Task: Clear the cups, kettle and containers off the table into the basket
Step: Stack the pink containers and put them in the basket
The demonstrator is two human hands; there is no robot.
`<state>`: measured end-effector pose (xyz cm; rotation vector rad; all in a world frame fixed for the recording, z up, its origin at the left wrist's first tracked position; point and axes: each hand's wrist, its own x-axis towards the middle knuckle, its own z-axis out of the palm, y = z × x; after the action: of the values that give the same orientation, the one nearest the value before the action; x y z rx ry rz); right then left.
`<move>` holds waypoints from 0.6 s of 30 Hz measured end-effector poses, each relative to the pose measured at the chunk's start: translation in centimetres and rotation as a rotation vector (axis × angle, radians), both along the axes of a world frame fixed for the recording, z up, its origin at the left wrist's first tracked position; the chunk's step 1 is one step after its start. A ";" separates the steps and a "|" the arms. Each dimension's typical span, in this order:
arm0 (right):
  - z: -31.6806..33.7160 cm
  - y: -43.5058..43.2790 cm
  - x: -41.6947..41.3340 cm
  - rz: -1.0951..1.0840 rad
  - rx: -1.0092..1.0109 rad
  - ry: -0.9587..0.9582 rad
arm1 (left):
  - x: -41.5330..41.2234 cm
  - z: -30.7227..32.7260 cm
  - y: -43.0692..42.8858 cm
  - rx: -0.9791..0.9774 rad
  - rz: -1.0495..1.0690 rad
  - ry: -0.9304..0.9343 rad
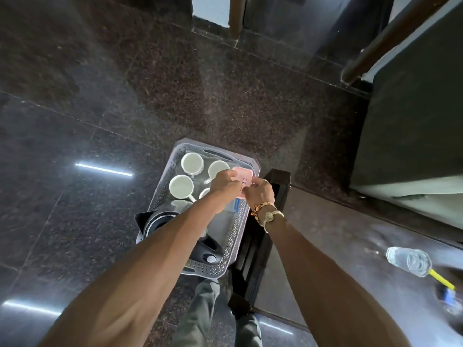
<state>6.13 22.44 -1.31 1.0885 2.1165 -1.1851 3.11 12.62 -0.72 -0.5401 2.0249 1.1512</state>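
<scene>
A grey perforated basket (233,236) sits on the dark floor below me, beside the table. Several white cups (191,162) stand upright in its far half. A black kettle (160,221) lies at its near left, partly hidden by my left forearm. Both hands hold a pink container (244,174) over the basket's far right corner: my left hand (224,185) grips its left side and my right hand (260,194) its near right edge. Something blue shows under the container, mostly hidden.
The dark table (350,246) runs along the right, its black edge touching the basket. A clear plastic bottle (408,260) and a yellow-handled object (442,280) lie on it at the far right. My legs stand just below the basket.
</scene>
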 end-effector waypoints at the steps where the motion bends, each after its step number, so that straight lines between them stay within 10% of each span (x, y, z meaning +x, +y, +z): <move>1: 0.0 -0.1 0.0 0.011 0.010 0.005 | 0.0 -0.2 0.0 0.001 -0.001 -0.004; 18: 3.1 0.4 3.5 -0.019 0.035 -0.004 | 2.2 2.5 -1.0 -0.020 -0.078 0.047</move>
<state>9.60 22.85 1.78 1.1282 2.1363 -1.1576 5.33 11.65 1.74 -0.4435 2.0804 1.1076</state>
